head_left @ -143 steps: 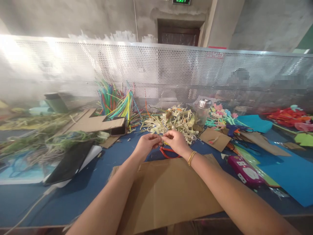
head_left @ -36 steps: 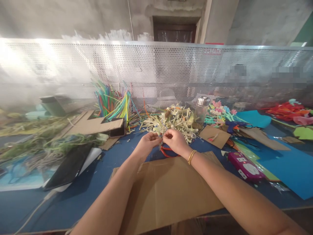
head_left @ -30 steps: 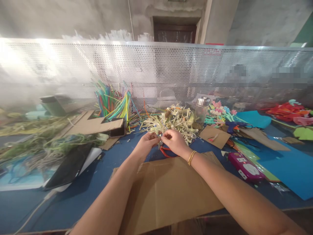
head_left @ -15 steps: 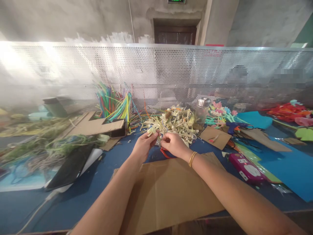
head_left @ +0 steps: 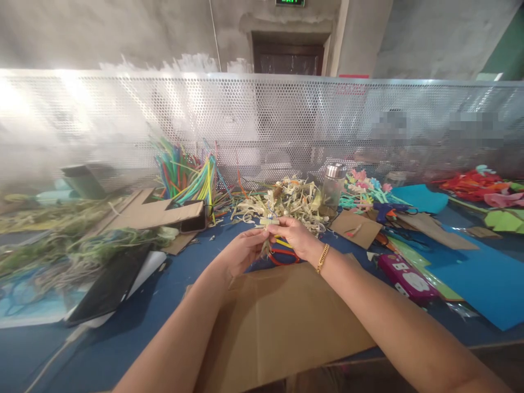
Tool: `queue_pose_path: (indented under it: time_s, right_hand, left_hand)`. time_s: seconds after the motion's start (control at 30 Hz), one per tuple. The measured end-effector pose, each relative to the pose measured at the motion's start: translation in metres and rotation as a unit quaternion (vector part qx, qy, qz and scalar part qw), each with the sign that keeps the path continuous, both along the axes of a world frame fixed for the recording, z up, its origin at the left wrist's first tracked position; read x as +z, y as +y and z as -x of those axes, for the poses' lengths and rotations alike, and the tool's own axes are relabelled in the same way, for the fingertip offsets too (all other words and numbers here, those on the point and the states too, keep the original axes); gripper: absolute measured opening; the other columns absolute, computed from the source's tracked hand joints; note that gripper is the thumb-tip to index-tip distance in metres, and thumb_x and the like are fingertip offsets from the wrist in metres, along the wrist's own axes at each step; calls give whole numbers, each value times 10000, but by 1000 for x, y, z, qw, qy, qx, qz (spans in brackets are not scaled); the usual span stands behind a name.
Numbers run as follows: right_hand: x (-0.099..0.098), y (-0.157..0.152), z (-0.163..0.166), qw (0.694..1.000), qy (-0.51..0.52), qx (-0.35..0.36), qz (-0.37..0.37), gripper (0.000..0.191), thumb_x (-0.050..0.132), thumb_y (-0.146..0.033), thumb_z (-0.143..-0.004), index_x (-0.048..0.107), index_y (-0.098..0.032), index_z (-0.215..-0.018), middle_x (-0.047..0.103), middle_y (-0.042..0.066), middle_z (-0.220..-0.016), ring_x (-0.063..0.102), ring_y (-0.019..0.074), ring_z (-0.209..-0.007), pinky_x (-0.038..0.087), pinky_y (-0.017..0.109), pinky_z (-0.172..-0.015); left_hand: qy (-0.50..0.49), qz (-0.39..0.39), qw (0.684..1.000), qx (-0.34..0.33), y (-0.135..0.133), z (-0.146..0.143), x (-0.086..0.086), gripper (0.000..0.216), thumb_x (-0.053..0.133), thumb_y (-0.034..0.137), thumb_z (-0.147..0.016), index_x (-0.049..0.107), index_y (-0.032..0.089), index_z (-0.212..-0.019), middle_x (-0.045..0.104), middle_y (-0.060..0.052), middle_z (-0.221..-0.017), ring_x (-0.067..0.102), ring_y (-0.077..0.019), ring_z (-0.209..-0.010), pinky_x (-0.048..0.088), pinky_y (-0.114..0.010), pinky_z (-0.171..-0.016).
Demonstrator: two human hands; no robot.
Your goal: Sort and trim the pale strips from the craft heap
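Observation:
Pinched between the fingertips of both hands is a small bundle of pale, dried husk-like strips (head_left: 268,221), with a bit of blue at its top and frayed ends hanging below. My left hand (head_left: 247,249) grips it from the left and below, fingers closed. From the right, my right hand (head_left: 295,234) has thumb and fingers pressed on the same bundle. Just behind lies a heap of similar loose dried strips (head_left: 305,204). Under the hands, on the blue table, are an orange-red loop (head_left: 285,257) and a yellow strip, both partly hidden.
A cardboard sheet (head_left: 286,322) lies in front of me. Behind the heap stand a glass bottle (head_left: 333,188) and colourful pipe cleaners (head_left: 184,177). At right are a magenta box (head_left: 405,278) and blue sheets (head_left: 470,273); at left, a black tablet-like slab (head_left: 108,286). A perforated metal screen (head_left: 229,114) closes the back.
My hands have come together; the right hand has moved onto the bundle that the left held. The bundle now sits more upright between them. The view has shifted slightly.

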State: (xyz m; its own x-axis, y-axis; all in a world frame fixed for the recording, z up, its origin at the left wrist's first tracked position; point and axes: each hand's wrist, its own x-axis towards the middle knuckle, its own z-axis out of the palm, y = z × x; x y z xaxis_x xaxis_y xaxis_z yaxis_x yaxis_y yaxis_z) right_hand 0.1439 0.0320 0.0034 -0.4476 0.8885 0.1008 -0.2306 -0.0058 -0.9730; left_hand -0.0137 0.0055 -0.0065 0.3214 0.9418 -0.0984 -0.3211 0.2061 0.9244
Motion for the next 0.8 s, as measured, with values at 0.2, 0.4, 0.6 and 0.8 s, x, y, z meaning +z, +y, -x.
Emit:
queue_pose_path:
  time_s: [0.2, 0.4, 0.6, 0.8]
  right_hand:
    - [5, 0, -3, 1000, 3, 6, 27, 301, 813, -404, -603, 631, -180, -688, 613, -31, -586, 561, 109, -553, 498, 264, -576]
    - [0, 0, 1, 1000, 14, -2, 0, 316, 824, -404, -581, 637, -168, -676, 655, -10, -606, 612, 135, -589, 521, 301, -629]
    - [-11, 6, 6, 997, 4, -75, -26, 323, 823, -418, -567, 631, -174, -655, 646, -17, -595, 594, 122, -545, 509, 287, -596]
    - [-6, 7, 0, 999, 24, -30, 11, 341, 821, -446, -581, 617, -181, -648, 603, -34, -546, 597, 135, -533, 528, 314, -606]
  left_hand:
    - [-49, 33, 998, -3, -1, 4, 3, 144, 735, 246, -747, 722, 149, -851, 715, -87, -847, 645, -131, -685, 500, -227, -641]
    - [-8, 18, 998, 60, 3, 1, -4, 199, 814, 243, -658, 721, 126, -790, 683, -49, -705, 601, -95, -602, 464, -197, -595]
    - [26, -20, 994, 103, 2, -7, -6, 292, 826, 343, -626, 737, 122, -796, 705, -75, -729, 607, -113, -615, 452, -215, -586]
    - [-18, -6, 998, 66, -1, -9, -1, 286, 805, 346, -661, 744, 144, -854, 723, -77, -801, 632, -122, -685, 472, -213, -627]
